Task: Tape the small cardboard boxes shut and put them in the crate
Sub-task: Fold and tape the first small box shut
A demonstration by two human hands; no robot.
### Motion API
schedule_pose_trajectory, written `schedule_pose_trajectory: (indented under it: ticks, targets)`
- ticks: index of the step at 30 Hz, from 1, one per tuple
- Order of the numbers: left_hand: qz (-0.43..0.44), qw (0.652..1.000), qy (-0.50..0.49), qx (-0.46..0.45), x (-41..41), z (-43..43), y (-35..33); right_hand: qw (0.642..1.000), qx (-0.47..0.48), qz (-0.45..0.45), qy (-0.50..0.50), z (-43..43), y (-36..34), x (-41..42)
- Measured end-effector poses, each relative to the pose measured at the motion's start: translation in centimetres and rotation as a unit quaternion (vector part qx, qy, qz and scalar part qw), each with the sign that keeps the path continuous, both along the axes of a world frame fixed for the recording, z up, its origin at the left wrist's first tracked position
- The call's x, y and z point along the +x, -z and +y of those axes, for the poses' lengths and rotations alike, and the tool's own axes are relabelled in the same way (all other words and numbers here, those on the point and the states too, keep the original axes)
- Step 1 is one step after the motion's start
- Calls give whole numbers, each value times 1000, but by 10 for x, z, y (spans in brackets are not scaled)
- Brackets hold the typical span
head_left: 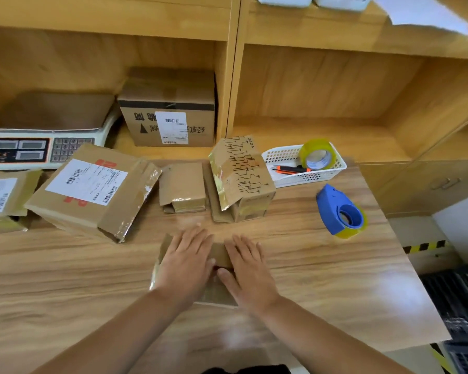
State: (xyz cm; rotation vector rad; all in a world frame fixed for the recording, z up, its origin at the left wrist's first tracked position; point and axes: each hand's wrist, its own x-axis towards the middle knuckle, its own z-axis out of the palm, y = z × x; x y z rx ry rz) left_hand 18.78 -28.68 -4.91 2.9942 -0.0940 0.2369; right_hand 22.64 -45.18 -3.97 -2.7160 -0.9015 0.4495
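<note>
Wood-grain desk (65, 279). Upper left: white electronic scale (38, 147). Below it, at the left edge, brown cardboard box with white label (3, 201), then larger tilted brown cardboard box with white shipping label (92, 190). Centre: small flat brown cardboard box (183, 187). Lower centre: small plain cardboard box (219, 253) on desk, under both hands. Left hand (187, 263) and right hand (247, 268) press flat on its top, fingers straight, grip open on both. Right of centre: cardboard box with black line print (241, 179), flap open. White plastic basket (333, 171) holds yellowish tape roll (318, 155). Blue tape dispenser (341, 211) lies on desk. Black slatted crate (459, 300), blurred, lower right edge.
</note>
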Motion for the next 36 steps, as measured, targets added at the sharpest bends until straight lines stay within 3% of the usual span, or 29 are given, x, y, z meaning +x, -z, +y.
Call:
schedule_pose_trajectory:
  ticks: [3, 7, 12, 16, 21, 30, 36]
  targets:
    - [61, 997, 10, 41, 8, -23, 12, 997, 58, -55, 20, -36, 0, 33]
    - [114, 992, -28, 38, 11, -35, 22, 984, 61, -113, 122, -105, 14, 92]
    - [82, 995, -50, 30, 14, -40, 21, 972, -52, -119, 197, -172, 24, 150]
    - [48, 997, -45, 38, 16, -41, 24, 963, -71, -68, 250, -192, 27, 176]
    - [29, 998, -50, 40, 16, -42, 21, 949, -9, 0, 316, -190, 33, 190]
    - [79, 993, -73, 44, 15, -43, 16, 917, -42, 105, 383, -185, 42, 197]
    - [92, 993, -72, 31, 14, -43, 15, 928, -64, 83, 358, -184, 41, 174]
